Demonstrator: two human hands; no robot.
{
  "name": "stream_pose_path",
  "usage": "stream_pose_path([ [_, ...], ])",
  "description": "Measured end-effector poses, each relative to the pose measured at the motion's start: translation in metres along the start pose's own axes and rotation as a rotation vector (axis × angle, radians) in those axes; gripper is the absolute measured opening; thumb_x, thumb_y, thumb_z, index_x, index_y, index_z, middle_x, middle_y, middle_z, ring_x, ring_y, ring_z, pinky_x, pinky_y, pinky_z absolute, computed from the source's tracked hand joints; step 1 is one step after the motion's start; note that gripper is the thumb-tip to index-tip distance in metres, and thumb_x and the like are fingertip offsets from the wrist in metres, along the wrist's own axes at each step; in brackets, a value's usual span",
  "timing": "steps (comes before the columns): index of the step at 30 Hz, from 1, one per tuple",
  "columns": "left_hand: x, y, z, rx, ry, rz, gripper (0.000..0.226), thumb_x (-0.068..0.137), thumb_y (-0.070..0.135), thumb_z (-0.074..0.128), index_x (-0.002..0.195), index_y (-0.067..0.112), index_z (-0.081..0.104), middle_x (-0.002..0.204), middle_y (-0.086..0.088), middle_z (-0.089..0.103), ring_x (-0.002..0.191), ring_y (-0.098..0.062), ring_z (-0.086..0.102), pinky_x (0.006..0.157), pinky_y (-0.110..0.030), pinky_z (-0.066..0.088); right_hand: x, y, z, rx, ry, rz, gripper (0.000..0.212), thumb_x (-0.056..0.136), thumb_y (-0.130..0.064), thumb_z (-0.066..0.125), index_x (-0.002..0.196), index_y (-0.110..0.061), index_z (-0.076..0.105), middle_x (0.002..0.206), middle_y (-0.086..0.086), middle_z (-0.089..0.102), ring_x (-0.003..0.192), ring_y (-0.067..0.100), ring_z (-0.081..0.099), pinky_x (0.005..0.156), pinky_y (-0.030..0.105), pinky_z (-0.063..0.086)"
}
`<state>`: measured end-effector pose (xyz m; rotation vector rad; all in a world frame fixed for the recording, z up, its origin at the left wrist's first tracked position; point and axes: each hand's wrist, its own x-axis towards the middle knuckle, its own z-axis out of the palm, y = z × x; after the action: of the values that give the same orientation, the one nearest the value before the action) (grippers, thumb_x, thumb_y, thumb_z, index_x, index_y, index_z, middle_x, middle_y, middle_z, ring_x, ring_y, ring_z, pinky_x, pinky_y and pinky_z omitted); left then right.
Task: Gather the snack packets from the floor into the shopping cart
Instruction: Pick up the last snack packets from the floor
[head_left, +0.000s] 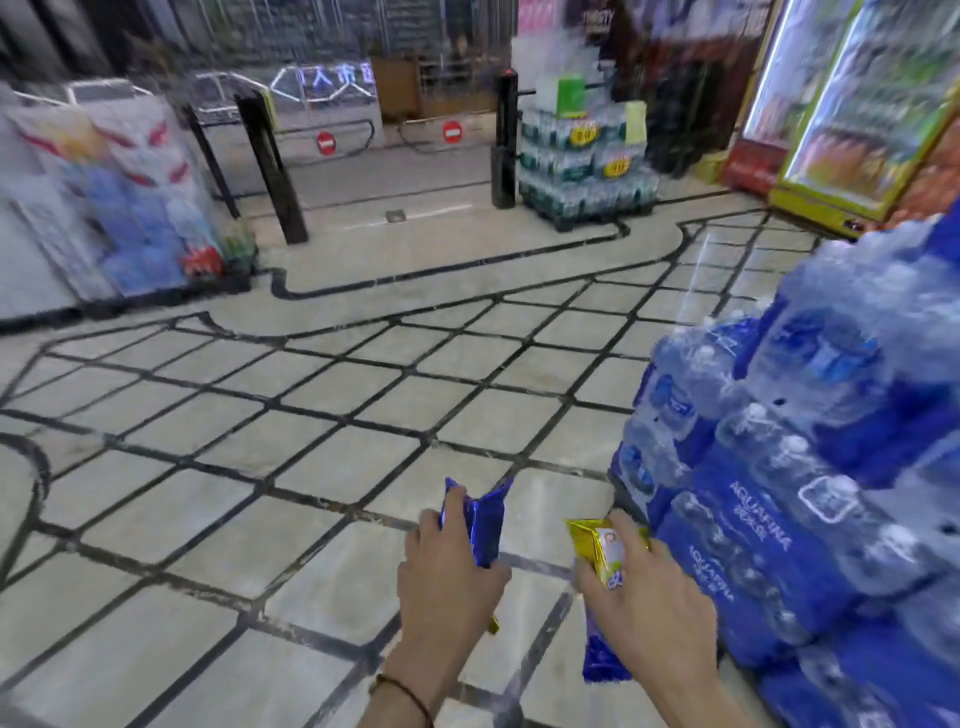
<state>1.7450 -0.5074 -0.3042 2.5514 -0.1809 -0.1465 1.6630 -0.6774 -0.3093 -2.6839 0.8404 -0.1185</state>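
My left hand (447, 577) grips a shiny blue snack packet (483, 525) low in the middle of the view, held above the tiled floor. A small yellow corner shows below that hand. My right hand (644, 592) holds a yellow packet (602, 551) from above, and a second blue packet (602, 649) hangs beneath the same hand. No shopping cart is in view. No packets lie on the visible floor.
Stacked blue shrink-wrapped water bottle packs (810, 467) rise close on the right. Farther off stand entry gates with red no-entry signs (452, 132), another water pallet (582, 166), a drinks fridge (852, 104) and a display stand (119, 208) at left.
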Motion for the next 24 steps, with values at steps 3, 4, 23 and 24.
stream_pose_path([
  [3, -0.021, 0.061, -0.053, -0.013, 0.044, 0.072, 0.081, 0.071, 0.035, 0.065, 0.142, 0.035, 0.026, 0.113, 0.004, 0.046, 0.107, -0.022, 0.046, 0.082, -0.036, 0.048, -0.007, -0.016, -0.069, 0.044, 0.078, 0.013, 0.061, 0.086, -0.065, 0.041, 0.14, -0.04, 0.028, 0.112, 0.0, 0.056, 0.097, 0.024, 0.061, 0.068, 0.036, 0.044],
  [4, -0.028, 0.078, -0.069, -0.02, 0.062, 0.097, 0.082, 0.071, 0.035, 0.065, 0.143, 0.035, 0.026, 0.115, 0.003, 0.046, 0.108, -0.023, 0.046, 0.084, -0.037, 0.048, -0.009, -0.021, -0.09, 0.054, 0.106, 0.016, 0.061, 0.086, -0.066, 0.041, 0.14, -0.039, 0.029, 0.116, 0.001, 0.057, 0.099, 0.026, 0.061, 0.068, 0.036, 0.043],
  [23, -0.104, 0.177, -0.216, -0.175, 0.172, 0.48, 0.081, 0.075, 0.04, 0.07, 0.143, 0.034, 0.026, 0.119, 0.001, 0.047, 0.097, -0.02, 0.057, 0.081, -0.039, 0.055, -0.111, -0.04, -0.301, -0.045, 0.579, 0.173, 0.068, 0.086, -0.076, 0.026, 0.139, -0.034, 0.034, 0.113, 0.008, 0.063, 0.097, 0.033, 0.062, 0.066, 0.038, 0.041],
  [24, -0.107, 0.175, -0.217, -0.178, 0.159, 0.5, 0.08, 0.075, 0.041, 0.068, 0.143, 0.034, 0.026, 0.116, 0.001, 0.046, 0.096, -0.022, 0.057, 0.08, -0.04, 0.054, -0.121, -0.041, -0.302, -0.058, 0.591, 0.201, 0.069, 0.086, -0.077, 0.025, 0.14, -0.035, 0.034, 0.114, 0.008, 0.063, 0.098, 0.033, 0.063, 0.068, 0.039, 0.043],
])
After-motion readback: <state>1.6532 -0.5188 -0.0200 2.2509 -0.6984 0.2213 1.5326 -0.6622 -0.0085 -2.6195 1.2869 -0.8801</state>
